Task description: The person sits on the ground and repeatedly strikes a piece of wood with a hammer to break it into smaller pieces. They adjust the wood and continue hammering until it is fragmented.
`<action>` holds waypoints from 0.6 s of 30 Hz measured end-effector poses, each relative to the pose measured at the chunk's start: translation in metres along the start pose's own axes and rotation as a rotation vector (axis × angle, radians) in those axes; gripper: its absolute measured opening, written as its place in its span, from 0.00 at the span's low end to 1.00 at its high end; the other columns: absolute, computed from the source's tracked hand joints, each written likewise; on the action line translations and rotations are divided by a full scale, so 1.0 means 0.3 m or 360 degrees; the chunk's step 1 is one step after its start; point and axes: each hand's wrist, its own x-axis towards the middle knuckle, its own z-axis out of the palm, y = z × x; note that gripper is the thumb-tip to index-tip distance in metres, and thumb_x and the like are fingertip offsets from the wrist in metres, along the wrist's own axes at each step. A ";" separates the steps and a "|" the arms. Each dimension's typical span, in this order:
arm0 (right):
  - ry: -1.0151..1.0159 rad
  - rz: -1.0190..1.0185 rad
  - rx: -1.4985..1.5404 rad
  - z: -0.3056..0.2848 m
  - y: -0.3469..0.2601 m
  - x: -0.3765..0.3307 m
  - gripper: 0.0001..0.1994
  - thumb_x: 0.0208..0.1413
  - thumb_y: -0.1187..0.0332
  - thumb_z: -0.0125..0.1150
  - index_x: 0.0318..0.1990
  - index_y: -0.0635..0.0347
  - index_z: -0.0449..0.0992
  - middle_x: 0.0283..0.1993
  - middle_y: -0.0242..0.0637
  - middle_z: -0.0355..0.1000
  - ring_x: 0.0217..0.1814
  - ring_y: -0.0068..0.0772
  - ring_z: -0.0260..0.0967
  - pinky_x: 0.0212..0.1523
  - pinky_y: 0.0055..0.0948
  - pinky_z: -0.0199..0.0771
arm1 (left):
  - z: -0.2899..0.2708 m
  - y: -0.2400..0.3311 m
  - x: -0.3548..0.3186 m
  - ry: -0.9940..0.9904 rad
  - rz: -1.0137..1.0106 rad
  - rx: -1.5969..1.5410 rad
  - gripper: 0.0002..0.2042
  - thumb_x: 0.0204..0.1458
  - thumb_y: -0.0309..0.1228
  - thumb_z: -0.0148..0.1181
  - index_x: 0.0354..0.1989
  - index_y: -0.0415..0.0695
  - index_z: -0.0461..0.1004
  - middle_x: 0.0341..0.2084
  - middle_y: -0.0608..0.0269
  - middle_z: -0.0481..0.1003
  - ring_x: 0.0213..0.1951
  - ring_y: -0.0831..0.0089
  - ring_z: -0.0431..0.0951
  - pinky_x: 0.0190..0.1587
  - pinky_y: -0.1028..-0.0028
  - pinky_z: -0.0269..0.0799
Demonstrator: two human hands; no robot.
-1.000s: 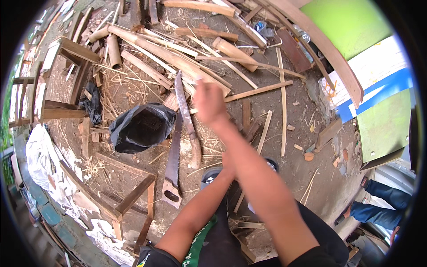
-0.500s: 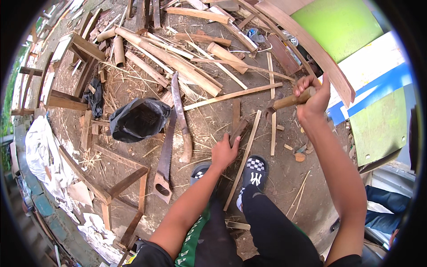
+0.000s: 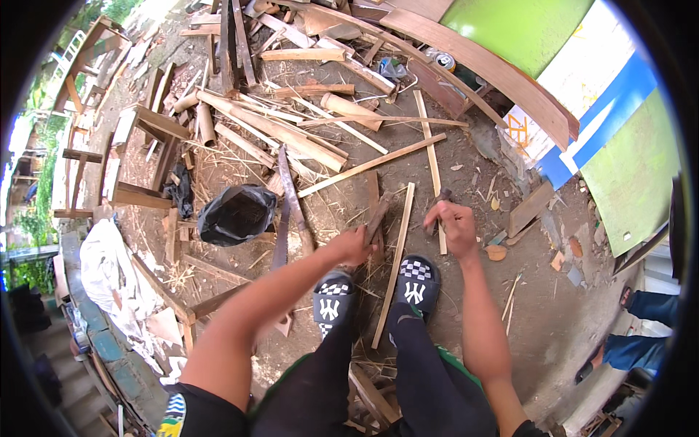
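My left hand [image 3: 354, 246] is closed around a short dark wood block [image 3: 377, 218], held upright-slanted just above the ground in front of my feet. To its right, my right hand [image 3: 456, 227] is curled around a hammer; only its dark head [image 3: 445, 194] peeks out beyond the fingers, the handle being hidden by the hand. A long thin wooden slat [image 3: 395, 269] lies between the two hands and runs back between my sandals. Left of my left hand lie a machete [image 3: 293, 195] and a handsaw [image 3: 282, 240], the saw partly covered by my forearm.
A black plastic bag [image 3: 237, 213] stands open at left. Bamboo pieces [image 3: 284, 135] and wood scraps are heaped ahead. Wooden frames [image 3: 164, 291] and white cloth [image 3: 109, 258] lie at far left. Curved boards [image 3: 488, 62] and green panels [image 3: 626, 160] fill the right. Another person's legs [image 3: 641, 349] show at lower right.
My right hand has come down and leftward with the hammer, from raised to near the block. My left hand still grips the block. The view has shifted slightly.
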 end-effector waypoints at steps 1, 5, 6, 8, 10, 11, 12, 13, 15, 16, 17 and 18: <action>-0.0150 0.0018 -0.0001 -0.006 -0.011 0.002 0.30 0.71 0.53 0.49 0.17 0.64 0.69 0.21 0.33 0.71 0.27 0.22 0.67 0.31 0.27 0.64 | -0.035 -0.019 -0.010 -0.0090 0.0060 0.0171 0.38 0.66 0.54 0.48 0.72 0.35 0.52 0.54 0.30 0.74 0.59 0.39 0.73 0.63 0.54 0.70; -0.0107 0.0141 0.0194 -0.117 0.066 0.001 0.30 0.71 0.52 0.49 0.18 0.63 0.68 0.19 0.32 0.66 0.24 0.22 0.62 0.30 0.27 0.61 | -0.201 0.046 -0.049 -0.0403 0.0085 0.0095 0.37 0.65 0.52 0.50 0.72 0.35 0.52 0.52 0.30 0.75 0.55 0.37 0.76 0.59 0.51 0.71; -0.0029 0.0033 0.0284 -0.125 0.050 0.013 0.29 0.71 0.51 0.49 0.18 0.63 0.67 0.19 0.31 0.64 0.24 0.22 0.61 0.29 0.27 0.60 | -0.211 0.046 -0.048 -0.0290 0.0034 0.0050 0.36 0.65 0.51 0.50 0.70 0.34 0.53 0.51 0.30 0.76 0.54 0.37 0.76 0.59 0.51 0.72; 0.0070 -0.0106 0.0324 -0.106 0.038 0.005 0.29 0.70 0.50 0.49 0.19 0.62 0.66 0.19 0.31 0.62 0.24 0.22 0.59 0.29 0.27 0.58 | -0.138 0.007 -0.025 -0.0101 -0.0062 -0.0064 0.33 0.66 0.50 0.48 0.66 0.33 0.56 0.49 0.31 0.77 0.53 0.37 0.77 0.57 0.50 0.73; 0.0113 -0.0222 0.0198 -0.097 0.024 0.009 0.28 0.69 0.48 0.50 0.22 0.62 0.66 0.20 0.30 0.60 0.25 0.22 0.57 0.29 0.26 0.56 | -0.045 -0.047 0.013 0.0251 -0.0032 -0.0308 0.30 0.66 0.45 0.51 0.66 0.33 0.56 0.46 0.29 0.77 0.51 0.35 0.78 0.55 0.48 0.73; -0.0040 -0.0033 0.0164 -0.098 0.013 -0.017 0.23 0.66 0.50 0.56 0.28 0.62 0.68 0.25 0.31 0.63 0.29 0.24 0.61 0.33 0.27 0.60 | -0.029 -0.064 0.040 0.0299 -0.0063 -0.0439 0.31 0.66 0.44 0.53 0.67 0.33 0.56 0.45 0.30 0.77 0.51 0.35 0.78 0.55 0.49 0.73; -0.0112 -0.0031 -0.0054 -0.086 -0.025 -0.029 0.21 0.64 0.52 0.59 0.29 0.61 0.68 0.26 0.30 0.63 0.30 0.25 0.61 0.34 0.27 0.61 | -0.006 -0.073 0.061 0.0330 -0.0096 -0.0586 0.31 0.65 0.44 0.54 0.68 0.34 0.56 0.45 0.30 0.78 0.51 0.35 0.78 0.55 0.49 0.73; -0.0190 -0.0018 -0.0265 -0.050 -0.074 -0.038 0.19 0.62 0.54 0.62 0.30 0.60 0.68 0.27 0.30 0.63 0.31 0.25 0.62 0.36 0.28 0.62 | 0.003 -0.091 0.083 0.0353 -0.0040 -0.0612 0.31 0.65 0.43 0.55 0.67 0.34 0.57 0.45 0.31 0.78 0.50 0.36 0.78 0.54 0.49 0.73; -0.0436 0.0033 -0.0654 -0.027 -0.127 -0.037 0.16 0.54 0.57 0.73 0.38 0.58 0.74 0.36 0.34 0.68 0.40 0.31 0.68 0.44 0.33 0.69 | 0.006 -0.112 0.121 0.0406 0.0069 -0.0674 0.30 0.64 0.42 0.58 0.67 0.34 0.59 0.45 0.32 0.78 0.50 0.37 0.79 0.53 0.51 0.74; -0.0542 -0.0110 -0.0866 -0.024 -0.117 -0.034 0.17 0.53 0.57 0.73 0.40 0.57 0.75 0.38 0.36 0.68 0.43 0.33 0.69 0.46 0.35 0.70 | 0.020 -0.112 0.120 0.0416 0.0068 -0.0745 0.28 0.64 0.42 0.59 0.64 0.34 0.62 0.45 0.33 0.78 0.49 0.38 0.79 0.52 0.51 0.74; -0.0653 -0.0258 -0.1071 -0.017 -0.098 -0.034 0.18 0.53 0.56 0.74 0.43 0.55 0.76 0.41 0.38 0.69 0.46 0.35 0.70 0.48 0.37 0.71 | 0.038 -0.115 0.107 0.0430 0.0062 -0.0815 0.27 0.63 0.42 0.60 0.62 0.33 0.66 0.44 0.33 0.79 0.49 0.38 0.80 0.52 0.52 0.74; -0.0753 -0.0411 -0.1285 -0.016 -0.086 -0.033 0.19 0.52 0.55 0.75 0.45 0.54 0.78 0.43 0.40 0.70 0.49 0.38 0.71 0.50 0.40 0.72 | 0.032 -0.107 0.100 0.0444 0.0071 -0.0882 0.26 0.63 0.43 0.61 0.59 0.33 0.69 0.44 0.34 0.79 0.48 0.39 0.80 0.51 0.52 0.75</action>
